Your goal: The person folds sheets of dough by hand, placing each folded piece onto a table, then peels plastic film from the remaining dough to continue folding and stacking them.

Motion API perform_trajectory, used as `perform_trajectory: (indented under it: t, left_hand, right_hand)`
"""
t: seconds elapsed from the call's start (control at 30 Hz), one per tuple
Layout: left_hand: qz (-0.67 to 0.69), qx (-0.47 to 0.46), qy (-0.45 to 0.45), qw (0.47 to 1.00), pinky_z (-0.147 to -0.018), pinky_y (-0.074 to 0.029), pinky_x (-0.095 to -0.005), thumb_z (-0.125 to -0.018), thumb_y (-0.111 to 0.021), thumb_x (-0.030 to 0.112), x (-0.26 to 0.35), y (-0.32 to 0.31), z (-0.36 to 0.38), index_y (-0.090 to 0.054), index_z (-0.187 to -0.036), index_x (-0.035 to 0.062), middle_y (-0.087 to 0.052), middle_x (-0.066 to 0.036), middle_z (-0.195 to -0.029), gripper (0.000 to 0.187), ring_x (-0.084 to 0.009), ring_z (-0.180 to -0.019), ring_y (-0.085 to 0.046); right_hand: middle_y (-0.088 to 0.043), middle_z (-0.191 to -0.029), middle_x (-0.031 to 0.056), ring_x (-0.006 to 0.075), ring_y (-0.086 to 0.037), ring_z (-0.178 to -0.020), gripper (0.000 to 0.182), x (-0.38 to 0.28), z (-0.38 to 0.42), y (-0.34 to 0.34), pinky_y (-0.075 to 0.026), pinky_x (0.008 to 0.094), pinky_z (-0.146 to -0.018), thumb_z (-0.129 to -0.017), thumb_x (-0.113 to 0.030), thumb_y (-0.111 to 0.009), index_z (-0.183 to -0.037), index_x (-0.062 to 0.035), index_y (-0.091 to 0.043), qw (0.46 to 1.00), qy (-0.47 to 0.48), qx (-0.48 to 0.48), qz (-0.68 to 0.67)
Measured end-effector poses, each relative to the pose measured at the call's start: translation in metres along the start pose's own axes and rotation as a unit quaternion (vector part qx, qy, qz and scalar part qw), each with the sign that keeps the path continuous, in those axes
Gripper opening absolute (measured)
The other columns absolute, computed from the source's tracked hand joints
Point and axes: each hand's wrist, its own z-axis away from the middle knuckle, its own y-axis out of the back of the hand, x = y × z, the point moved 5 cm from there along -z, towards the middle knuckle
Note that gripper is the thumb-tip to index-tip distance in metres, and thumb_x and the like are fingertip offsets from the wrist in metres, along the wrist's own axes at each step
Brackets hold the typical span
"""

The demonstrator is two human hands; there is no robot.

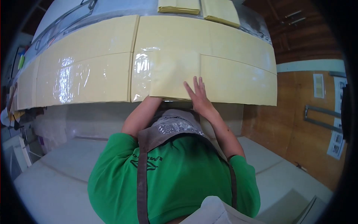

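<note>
A pale yellow folded sheet (175, 76) lies in front of me on larger, glossy pale yellow sheets (238, 80). My left wrist goes in under the front edge of the folded sheet, and that hand is hidden beneath it. My right hand (200, 99) is at the sheet's right front corner. Its fingers are spread and lie over the yellow surface, with nothing gripped in them. To the left, more glossy yellow sheets (85, 76) cover the table, with a seam between them and the middle ones.
Two folded yellow stacks, one at the back (179, 6) and one beside it (220, 12), sit beyond the sheets. A metal frame (67, 20) lies at the back left. On the right is a wooden door (287, 119) with a metal handle (322, 119).
</note>
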Motion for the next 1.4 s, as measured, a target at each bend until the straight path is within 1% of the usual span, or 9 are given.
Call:
perform_trajectory:
  t: [0.2, 0.33, 0.47, 0.6, 0.87, 1.1, 1.2, 1.3, 1.4]
  left_hand:
    - [0.055, 0.045, 0.063, 0.995, -0.093, -0.054, -0.0301, -0.107, -0.032, 0.046, 0.08, 0.016, 0.026, -0.047, -0.135, -0.006, -0.064, -0.014, -0.119, 0.061, -0.0193, -0.102, -0.066]
    - [-0.226, 0.062, -0.063, 0.97, -0.086, -0.053, -0.029, -0.107, -0.032, 0.048, 0.098, 0.062, -0.029, -0.06, -0.119, -0.0063, -0.068, -0.012, -0.106, 0.062, -0.017, -0.091, -0.066]
    - [-0.298, 0.081, -0.149, 0.94, -0.089, -0.053, -0.0307, -0.107, -0.036, 0.042, 0.142, 0.026, 0.003, -0.063, -0.113, -0.0055, -0.069, -0.013, -0.103, 0.055, -0.0182, -0.091, -0.066]
    - [-0.328, 0.165, -0.209, 0.906, -0.089, -0.052, -0.0315, -0.106, -0.042, 0.033, 0.187, 0.045, 0.089, -0.064, -0.108, -0.0051, -0.069, -0.014, -0.1, 0.044, -0.0201, -0.09, -0.066]
    - [-0.383, 0.2, 0.206, 0.878, -0.062, -0.055, -0.0322, -0.102, -0.035, 0.062, 0.119, 0.11, 0.212, -0.063, -0.088, 0.0007, -0.064, -0.008, -0.07, 0.069, -0.0189, -0.07, -0.067]
    - [-0.284, 0.162, 0.144, 0.934, -0.056, -0.056, -0.0333, -0.092, -0.03, 0.08, 0.083, 0.064, 0.157, -0.064, -0.089, -0.0014, -0.066, -0.01, -0.076, 0.088, -0.0206, -0.067, -0.068]
    - [-0.368, 0.17, 0.102, 0.908, -0.067, -0.058, -0.039, -0.091, -0.038, 0.078, 0.097, 0.07, 0.116, -0.064, -0.097, -0.0073, -0.068, -0.016, -0.08, 0.089, -0.0258, -0.075, -0.069]
    - [-0.676, 0.243, -0.098, 0.689, -0.085, -0.053, -0.0453, -0.087, -0.06, 0.063, 0.122, 0.063, 0.094, -0.066, -0.098, -0.0099, -0.069, -0.026, -0.091, 0.074, -0.0409, -0.086, -0.067]
    - [-0.756, 0.201, -0.138, 0.607, -0.086, -0.053, -0.0435, -0.086, -0.064, 0.055, 0.132, 0.062, 0.069, -0.069, -0.105, -0.0048, -0.071, -0.024, -0.099, 0.063, -0.0396, -0.092, -0.067]
  right_hand:
    - [-0.014, -0.156, 0.0361, 0.0586, -0.01, -0.144, 0.076, 0.004, 0.012, -0.015, -0.013, 0.0632, -0.118, -0.083, 0.007, -0.048, -0.154, -0.0068, -0.029, 0.997, 0.007, -0.036, 0.073]
    - [-0.032, -0.149, 0.035, 0.0547, -0.017, -0.144, 0.056, -0.035, 0.0, 0.009, -0.015, 0.063, -0.118, -0.091, -0.01, -0.048, -0.146, -0.002, -0.041, 0.969, -0.051, -0.095, 0.223]
    - [-0.043, -0.142, 0.0281, 0.0462, -0.033, -0.139, 0.052, -0.107, -0.074, -0.014, -0.024, 0.0556, -0.117, -0.084, -0.025, -0.071, -0.128, -0.0007, -0.057, 0.981, 0.193, 0.005, 0.0]
    - [-0.048, -0.139, 0.0251, 0.0428, -0.04, -0.136, 0.052, -0.14, -0.121, -0.059, -0.034, 0.0486, -0.114, -0.079, -0.026, -0.077, -0.122, -0.0024, -0.06, 0.972, 0.233, 0.024, -0.015]
    - [-0.06, -0.127, 0.0192, 0.0342, -0.051, -0.131, 0.032, -0.119, -0.126, -0.065, -0.047, 0.0424, -0.103, -0.08, -0.022, -0.077, -0.105, -0.0052, -0.067, 0.955, 0.253, 0.007, -0.154]
    - [-0.057, -0.132, 0.0205, 0.0348, -0.048, -0.133, 0.045, -0.095, -0.112, -0.033, -0.041, 0.0467, -0.109, -0.087, -0.031, -0.067, -0.12, -0.0011, -0.063, 0.912, 0.241, 0.055, -0.327]
    - [-0.045, -0.147, 0.0211, 0.0338, -0.037, -0.142, 0.064, -0.089, -0.104, -0.028, -0.025, 0.0551, -0.117, -0.092, -0.044, -0.059, -0.138, -0.0014, -0.051, 0.969, 0.219, 0.106, 0.052]
    - [-0.033, -0.157, 0.0193, 0.0318, -0.026, -0.148, 0.077, -0.08, -0.105, -0.04, -0.012, 0.0604, -0.119, -0.092, -0.052, -0.054, -0.148, -0.0014, -0.039, 0.972, 0.211, 0.047, 0.09]
    - [-0.037, -0.154, 0.0193, 0.033, -0.03, -0.146, 0.074, -0.068, -0.1, -0.044, -0.014, 0.0574, -0.12, -0.093, -0.05, -0.055, -0.147, -0.0016, -0.04, 0.972, 0.222, 0.021, 0.07]
